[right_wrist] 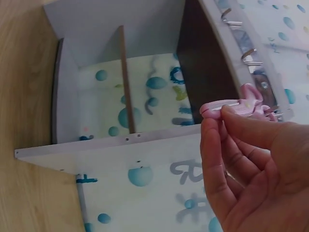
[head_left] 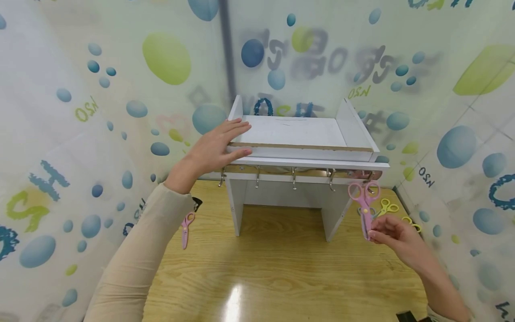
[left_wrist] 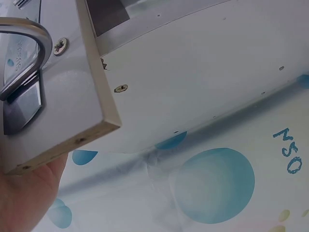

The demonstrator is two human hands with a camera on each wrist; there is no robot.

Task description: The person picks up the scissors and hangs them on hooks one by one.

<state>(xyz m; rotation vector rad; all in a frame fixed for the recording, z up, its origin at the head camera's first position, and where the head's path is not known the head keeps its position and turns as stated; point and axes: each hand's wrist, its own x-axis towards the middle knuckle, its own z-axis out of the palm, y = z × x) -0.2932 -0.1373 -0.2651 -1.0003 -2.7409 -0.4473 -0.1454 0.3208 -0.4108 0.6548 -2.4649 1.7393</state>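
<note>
In the head view my right hand (head_left: 396, 239) pinches a pair of pink scissors (head_left: 365, 208) by the blades, handle loops up, close to the rightmost hook of a metal hook rail (head_left: 277, 171). The right wrist view shows thumb and fingers gripping those scissors (right_wrist: 236, 107); whether a loop touches the hook I cannot tell. My left hand (head_left: 213, 147) rests with extended fingers on the left front end of a white shelf unit (head_left: 293, 133). Part of that hand (left_wrist: 29, 198) shows below the board's corner in the left wrist view, near a hook (left_wrist: 36, 43).
More pink scissors (head_left: 186, 229) lie on the wooden table (head_left: 257, 277) left of the shelf, near a small black object (head_left: 196, 204). Yellow scissors (head_left: 388, 206) and other scissors lie at the right, behind my right hand. A patterned curtain (head_left: 169, 103) surrounds the table.
</note>
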